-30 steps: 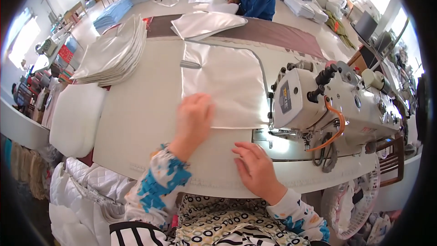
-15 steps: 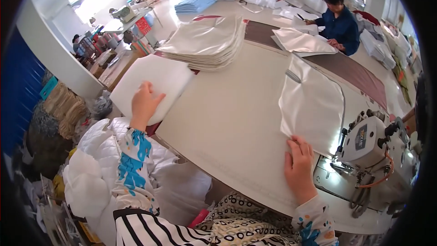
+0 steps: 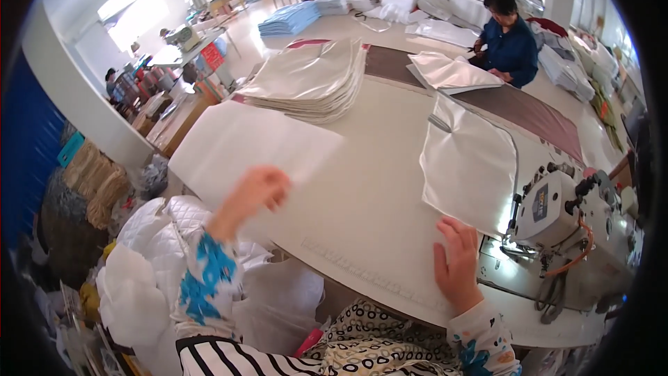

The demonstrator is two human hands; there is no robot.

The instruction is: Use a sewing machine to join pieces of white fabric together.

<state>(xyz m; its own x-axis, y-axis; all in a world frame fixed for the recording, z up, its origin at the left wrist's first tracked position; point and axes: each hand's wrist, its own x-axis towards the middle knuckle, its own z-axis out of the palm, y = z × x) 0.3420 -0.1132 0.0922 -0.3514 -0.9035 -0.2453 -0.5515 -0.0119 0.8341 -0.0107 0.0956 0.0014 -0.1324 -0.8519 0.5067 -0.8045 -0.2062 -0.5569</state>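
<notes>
Left hand (image 3: 256,191): blurred, fingers curled on the near edge of a white fabric sheet (image 3: 254,143); can't tell if the grip is pinched shut on it. Sheet spreads away from that hand over the desk (image 3: 362,188). Right hand (image 3: 457,259): grip open, palm flat on desk, fingertips at the near corner of a shiny silver fabric piece (image 3: 467,167). Sewing machine (image 3: 567,212) just right of it. Silver stack (image 3: 309,80) beyond the left hand.

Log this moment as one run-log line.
left hand: lifting white sheet | right hand: flat on silver fabric piece edge | sewing machine: at right
</notes>
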